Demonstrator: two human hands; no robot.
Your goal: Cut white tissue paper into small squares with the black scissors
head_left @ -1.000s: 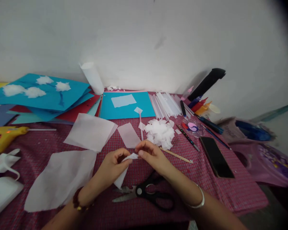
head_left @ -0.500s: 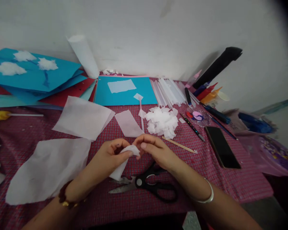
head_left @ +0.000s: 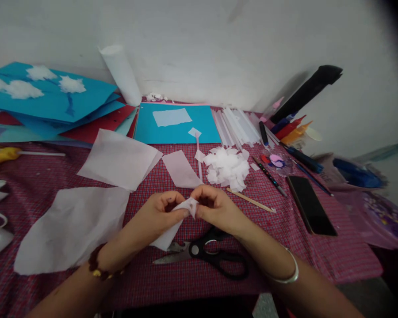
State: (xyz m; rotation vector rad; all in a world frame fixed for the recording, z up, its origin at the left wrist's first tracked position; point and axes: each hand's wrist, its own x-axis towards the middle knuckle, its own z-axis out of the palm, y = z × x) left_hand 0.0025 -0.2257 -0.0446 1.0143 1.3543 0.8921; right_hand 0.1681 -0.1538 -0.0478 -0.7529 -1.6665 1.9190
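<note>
I am watching from my distant seat as both hands are working together, clamped on one white paper strip (head_left: 167,237) that is sitting between them, just above the checked tablecloth (head_left: 146,285). The left hand (head_left: 162,214) is pinching it under the thumb, leaving a flat tail hanging below; the right hand (head_left: 219,210) is gripping the crumpled upper end, its fingertips nearly meeting the left's. I am judging that light, even pressure is serving best here: the paper is looking thin and soft, and a hard tug could be tearing it. I am favouring the left thumb as an anchor, with the right fingers shaping the edge close to the fold, and I am minding the tail near the kitchen scissors (head_left: 194,250). Their notched metal blades are lying close by; whether paper and steel are touching, I am not telling from here.

Beyond the fingers, a small translucent rectangle (head_left: 181,169) is lying flat, near a fluffy heap of white paper scraps (head_left: 228,168) with ragged, overlapping edges. A slim, pale wooden stick (head_left: 251,200) is resting slantwise beside it. To the left, a crisp-cornered translucent sheet (head_left: 119,159) is spreading out above a rounder, wrinkled sheet (head_left: 73,229). Smooth turquoise card (head_left: 146,130) is lying behind.
</note>
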